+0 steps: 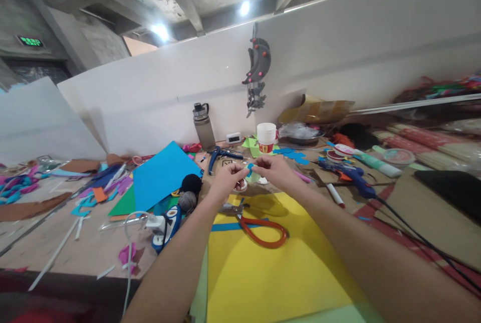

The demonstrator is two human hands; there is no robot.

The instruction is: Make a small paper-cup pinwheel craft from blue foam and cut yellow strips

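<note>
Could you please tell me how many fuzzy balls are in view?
2: black ball beside the blue sheet, grey ball right in front of it; clutter may hide more.

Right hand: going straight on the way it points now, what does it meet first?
The right hand points left, pinching the small blue piece; directly beyond it is the left hand, pinching the same piece. Likely the left hand's fingertips first, though depth is unclear.

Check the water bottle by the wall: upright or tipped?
Upright. The water bottle stands on its base against the white partition, with its dark cap on top.
</note>
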